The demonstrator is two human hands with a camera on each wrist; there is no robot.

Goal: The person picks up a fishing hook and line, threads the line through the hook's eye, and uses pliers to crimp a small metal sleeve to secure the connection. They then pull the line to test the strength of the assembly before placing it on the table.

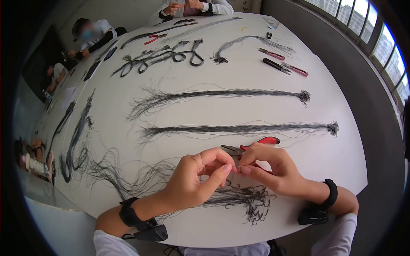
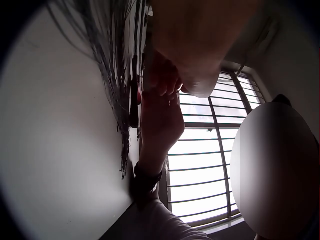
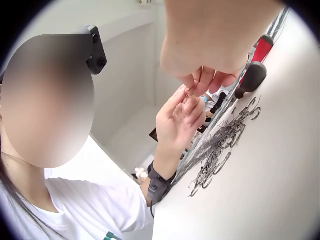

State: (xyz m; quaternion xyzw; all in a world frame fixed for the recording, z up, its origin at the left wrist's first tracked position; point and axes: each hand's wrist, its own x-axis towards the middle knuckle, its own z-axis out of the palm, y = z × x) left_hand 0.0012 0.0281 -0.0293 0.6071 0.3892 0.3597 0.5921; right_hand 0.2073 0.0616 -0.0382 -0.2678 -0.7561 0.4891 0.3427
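My left hand (image 1: 198, 179) and right hand (image 1: 275, 168) meet fingertip to fingertip above the near table. The left thumb and fingers pinch thin fishing line, a strand crossing the index finger. My right thumb and index finger pinch a tiny thin piece, like a fish hook's shank (image 1: 239, 166); its rest is hidden by the fingers. Below lies a bundle of fish hooks (image 1: 256, 205), their dark lines (image 1: 132, 183) trailing left in loose curls. Red-and-black pliers (image 1: 269, 141) lie just beyond the right hand, partly covered by it.
Two long bundles of hooked lines (image 1: 222, 93) (image 1: 239, 129) stretch across the table. Farther off are looped bundles (image 1: 179, 55), snips (image 1: 275, 66) and more red pliers (image 1: 156, 39). Other people sit along the far and left edges. A barred window (image 1: 363, 17) is at right.
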